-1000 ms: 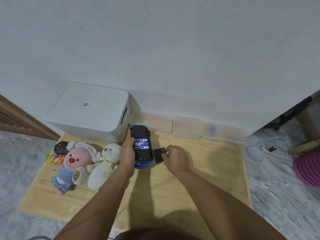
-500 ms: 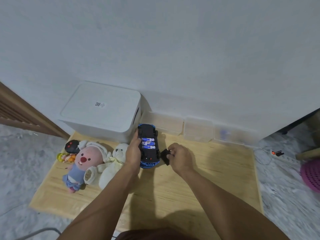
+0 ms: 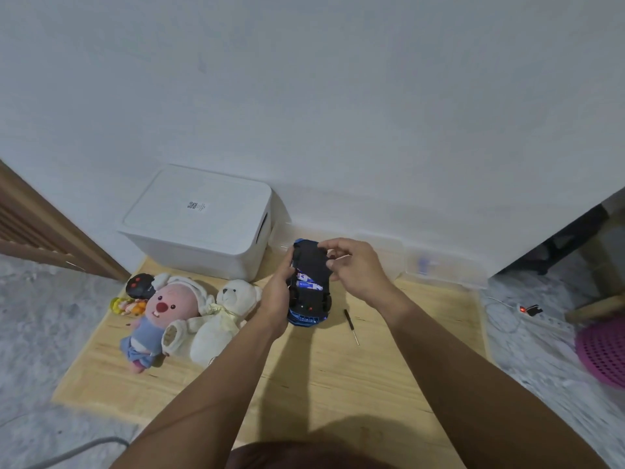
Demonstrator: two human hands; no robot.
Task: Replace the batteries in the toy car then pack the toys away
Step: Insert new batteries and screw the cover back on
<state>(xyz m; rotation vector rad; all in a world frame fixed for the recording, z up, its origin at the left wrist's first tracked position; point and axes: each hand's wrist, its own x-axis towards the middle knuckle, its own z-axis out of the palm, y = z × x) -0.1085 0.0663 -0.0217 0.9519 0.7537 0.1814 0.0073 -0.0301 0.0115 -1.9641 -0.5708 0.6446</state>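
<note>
The blue toy car (image 3: 309,308) is held upside down above the wooden board (image 3: 338,374), its black underside facing me. My left hand (image 3: 275,299) grips the car along its left side. My right hand (image 3: 355,269) pinches the black battery cover (image 3: 311,262) and holds it over the far part of the battery bay. Blue batteries (image 3: 308,283) still show in the near part of the bay. A small screwdriver (image 3: 351,325) lies on the board to the right of the car.
A white lidded storage box (image 3: 203,221) stands at the back left by the wall. Plush toys lie left of the car: a pink beaver (image 3: 159,319), a white bear (image 3: 220,316), a black toy (image 3: 140,285). Clear plastic containers (image 3: 439,269) line the wall. A power strip (image 3: 527,311) and a pink basket (image 3: 602,350) sit on the floor to the right.
My right hand has picked the black battery cover up from beside the car and brought it over the battery bay. The car is lifted and tilted slightly; the screwdriver is now uncovered.
</note>
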